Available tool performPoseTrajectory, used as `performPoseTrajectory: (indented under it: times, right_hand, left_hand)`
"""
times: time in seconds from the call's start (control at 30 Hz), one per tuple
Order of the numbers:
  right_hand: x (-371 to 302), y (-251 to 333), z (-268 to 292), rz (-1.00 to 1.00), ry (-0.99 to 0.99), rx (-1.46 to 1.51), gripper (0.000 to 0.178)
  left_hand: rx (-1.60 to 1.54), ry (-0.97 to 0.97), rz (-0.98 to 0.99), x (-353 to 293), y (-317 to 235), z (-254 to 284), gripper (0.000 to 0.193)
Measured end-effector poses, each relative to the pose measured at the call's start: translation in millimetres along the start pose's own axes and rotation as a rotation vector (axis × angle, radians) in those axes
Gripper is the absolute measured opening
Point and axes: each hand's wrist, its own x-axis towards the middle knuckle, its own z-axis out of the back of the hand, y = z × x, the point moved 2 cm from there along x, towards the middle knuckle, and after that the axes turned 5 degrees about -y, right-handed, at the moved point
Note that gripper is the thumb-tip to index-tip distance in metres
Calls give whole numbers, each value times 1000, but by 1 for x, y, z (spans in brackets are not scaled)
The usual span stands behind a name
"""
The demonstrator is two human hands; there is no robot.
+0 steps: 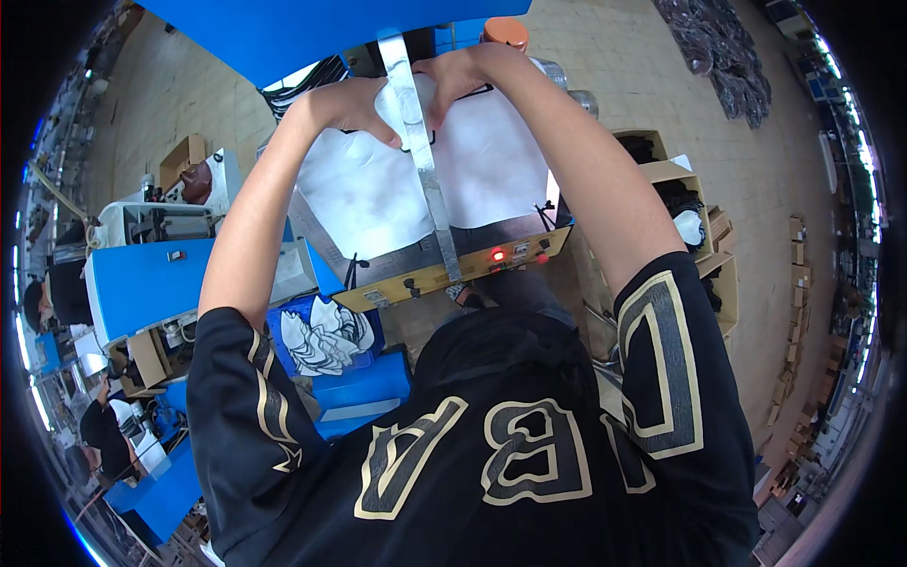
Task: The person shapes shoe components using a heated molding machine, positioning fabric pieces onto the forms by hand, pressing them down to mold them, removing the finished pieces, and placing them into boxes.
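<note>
At the far side of a blue machine, my left hand and my right hand are curved around a pale rounded piece. A narrow metal strip runs in front of that piece and partly hides it. My left thumb points down and inward along the near side of the piece. The right hand's fingers press against its other side. White sheets cover the machine's work surface on both sides of the strip. Some fingertips are hidden behind the piece.
Along the near edge is a yellow control panel with a lit red button. A blue crate of white, dark-edged pieces stands below on the left. Cardboard boxes stand at the right. An orange round container sits behind my right wrist.
</note>
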Motion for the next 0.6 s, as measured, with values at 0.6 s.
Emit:
performPoseTrajectory:
  times: [0.6]
  right_hand:
    - [10, -3, -3, 87, -30, -64, 107]
  left_hand:
    - [5, -63, 15, 7, 19, -15, 90]
